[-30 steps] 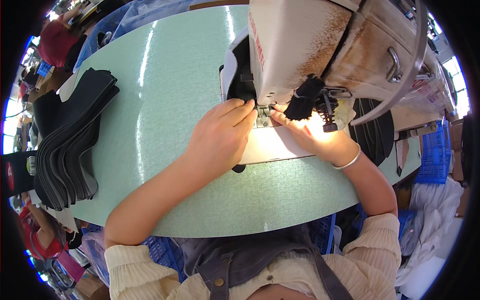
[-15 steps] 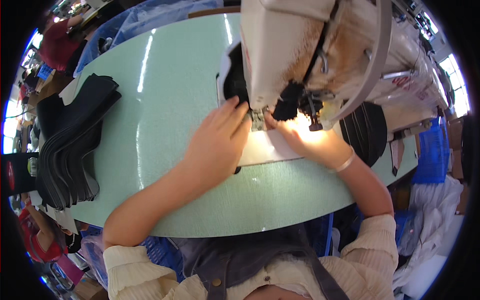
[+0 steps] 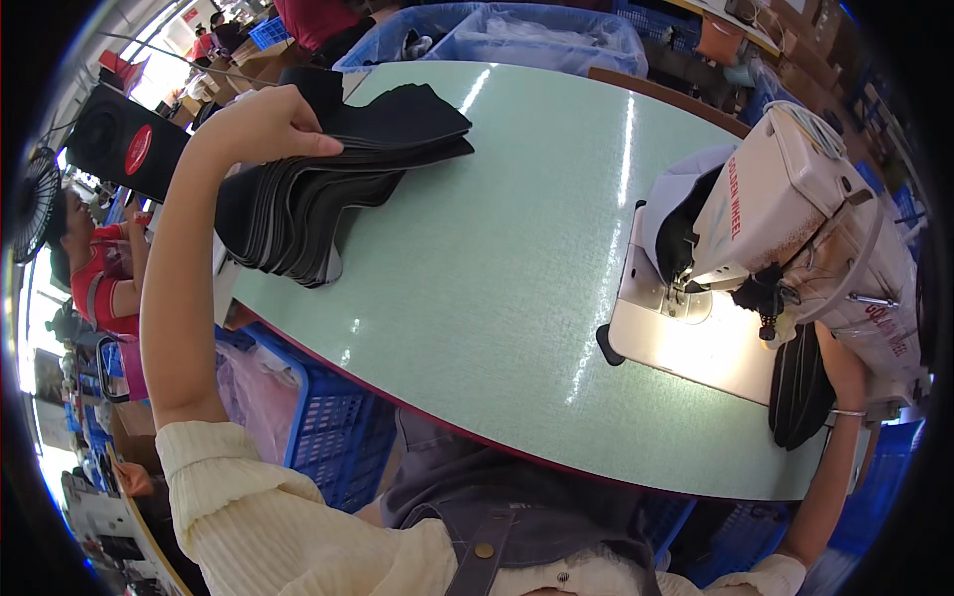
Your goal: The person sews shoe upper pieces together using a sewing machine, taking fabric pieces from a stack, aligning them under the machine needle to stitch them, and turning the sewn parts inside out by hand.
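Note:
My left hand (image 3: pixel 263 124) reaches to the far left of the pale green table (image 3: pixel 477 278) and pinches the top black fabric piece (image 3: pixel 397 119) of a fanned stack of black pieces (image 3: pixel 298 219). My right hand (image 3: pixel 843 363) lies at the right side of the white sewing machine (image 3: pixel 795 219), mostly hidden under the machine head. Only its wrist, with a thin bracelet, shows. A dark black piece (image 3: pixel 798 389) lies right beside that wrist, at the edge of the lit machine bed (image 3: pixel 696 348). Whether the fingers grip it cannot be told.
A blue plastic crate (image 3: pixel 333 437) stands under the table's near left edge. Clear plastic bins (image 3: pixel 517 30) sit beyond the far edge. Another person in a red top (image 3: pixel 99 288) works at the left, near a fan (image 3: pixel 35 199).
My left hand has left the needle area and swung far left to the stack of black pieces. The view has turned left, and the right hand has drawn back to the machine's right side.

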Available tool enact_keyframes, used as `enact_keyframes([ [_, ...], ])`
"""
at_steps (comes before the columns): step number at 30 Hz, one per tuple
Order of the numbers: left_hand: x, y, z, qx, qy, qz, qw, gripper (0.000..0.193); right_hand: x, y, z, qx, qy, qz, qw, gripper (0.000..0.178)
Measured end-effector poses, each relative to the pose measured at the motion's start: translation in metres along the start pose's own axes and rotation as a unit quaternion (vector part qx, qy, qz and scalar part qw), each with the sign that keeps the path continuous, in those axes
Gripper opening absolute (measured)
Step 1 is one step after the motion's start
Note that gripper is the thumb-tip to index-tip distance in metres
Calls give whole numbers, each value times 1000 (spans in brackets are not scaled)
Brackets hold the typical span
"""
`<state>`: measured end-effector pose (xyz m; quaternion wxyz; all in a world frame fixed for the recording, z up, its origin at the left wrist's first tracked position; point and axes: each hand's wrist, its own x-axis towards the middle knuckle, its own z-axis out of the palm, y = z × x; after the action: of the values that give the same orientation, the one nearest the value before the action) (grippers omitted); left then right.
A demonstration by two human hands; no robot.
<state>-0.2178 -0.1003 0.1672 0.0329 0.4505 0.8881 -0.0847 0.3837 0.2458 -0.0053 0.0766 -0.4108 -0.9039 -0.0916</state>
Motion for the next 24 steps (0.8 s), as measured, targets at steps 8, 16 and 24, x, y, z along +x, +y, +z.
enact_keyframes([
  [8, 17, -29, 10, -12, 50, 23, 998, 48, 1, 8, 12, -5, 37, 1, 999, 30],
  [16, -18, 6, 18, 170, 448, -91, 873, 33, 12, -15, 10, -293, 129, -149, 936, 18],
  [24, -79, 149, 76, -99, -2, 383, 919, 19, -22, -124, -62, 12, 52, -109, 993, 30],
])
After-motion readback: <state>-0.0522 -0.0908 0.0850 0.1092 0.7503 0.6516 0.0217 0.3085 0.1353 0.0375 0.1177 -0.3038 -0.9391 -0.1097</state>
